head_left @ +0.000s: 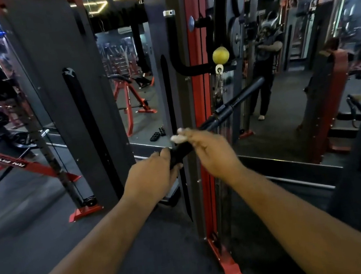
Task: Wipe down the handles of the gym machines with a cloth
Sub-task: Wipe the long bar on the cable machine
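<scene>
1 bar handle (228,110) | 1 cloth (178,138), right hand (211,153) | left hand (154,176) grips end

Dim gym w/ dark floor (37,222), wall mirror (295,100), red-framed machines (205,133).

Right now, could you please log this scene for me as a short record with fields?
place: gym, cable machine by a mirror
left hand: grips the near end of the black bar
right hand: holds a white cloth against the bar
bar: tilted, far end higher, hung from the cable clip
above the clip: yellow ball
frame: red upright
</scene>
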Action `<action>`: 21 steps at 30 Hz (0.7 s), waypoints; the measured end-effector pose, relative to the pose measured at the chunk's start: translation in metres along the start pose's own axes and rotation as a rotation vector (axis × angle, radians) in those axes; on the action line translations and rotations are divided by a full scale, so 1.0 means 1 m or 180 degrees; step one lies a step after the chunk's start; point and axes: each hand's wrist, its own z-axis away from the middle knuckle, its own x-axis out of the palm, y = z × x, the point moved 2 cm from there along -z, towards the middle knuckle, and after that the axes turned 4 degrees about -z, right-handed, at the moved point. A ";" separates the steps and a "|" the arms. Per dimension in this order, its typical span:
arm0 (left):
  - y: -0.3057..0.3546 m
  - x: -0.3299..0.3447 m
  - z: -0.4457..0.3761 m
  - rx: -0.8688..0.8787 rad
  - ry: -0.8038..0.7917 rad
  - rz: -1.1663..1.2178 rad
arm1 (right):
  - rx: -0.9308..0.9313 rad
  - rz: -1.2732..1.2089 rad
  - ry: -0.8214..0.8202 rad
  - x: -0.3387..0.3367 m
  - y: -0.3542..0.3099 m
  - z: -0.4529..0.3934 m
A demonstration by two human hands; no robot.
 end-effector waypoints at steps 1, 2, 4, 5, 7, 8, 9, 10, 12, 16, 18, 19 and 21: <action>0.001 0.000 0.000 0.0034 0.0022 -0.0008 | 0.0121 0.0101 0.0316 -0.011 0.011 -0.006; 0.002 -0.001 0.000 0.0067 0.0029 -0.0007 | 0.0295 0.0275 0.0547 -0.020 0.024 -0.013; 0.004 -0.003 0.000 0.0129 0.0014 0.0020 | 0.0622 0.0750 0.0415 -0.025 0.043 -0.027; 0.004 -0.005 0.000 0.0155 0.0012 0.0028 | 0.0716 0.0946 0.0170 -0.021 0.044 -0.032; 0.004 -0.008 0.000 0.0184 0.0001 0.0068 | 0.0785 0.0987 -0.0086 -0.006 0.035 -0.033; 0.003 -0.009 0.000 0.0195 -0.0017 0.0119 | 0.0798 0.0897 -0.0081 0.001 0.025 -0.028; 0.001 -0.008 0.000 0.0195 -0.0030 0.0174 | 0.0697 0.0791 -0.0040 0.008 0.015 -0.021; -0.001 -0.007 -0.001 0.0195 -0.0044 0.0227 | 0.0493 0.0610 -0.0003 0.015 0.004 -0.012; -0.006 -0.004 -0.001 0.0217 -0.0097 0.0318 | 0.0013 0.0205 0.0004 0.031 -0.010 0.011; -0.017 0.003 0.003 0.0429 -0.0199 0.0838 | 0.0263 -0.0779 0.0463 0.024 -0.005 0.028; -0.020 0.004 0.006 0.0602 -0.0221 0.1056 | 0.0586 -0.0639 0.1073 0.004 0.004 0.020; -0.020 0.003 0.006 0.0703 -0.0215 0.1087 | 0.0723 -0.0483 0.1306 -0.007 0.009 0.012; -0.016 -0.001 0.007 0.0867 -0.0167 0.1045 | 0.1051 -0.0159 0.1358 -0.022 0.017 -0.006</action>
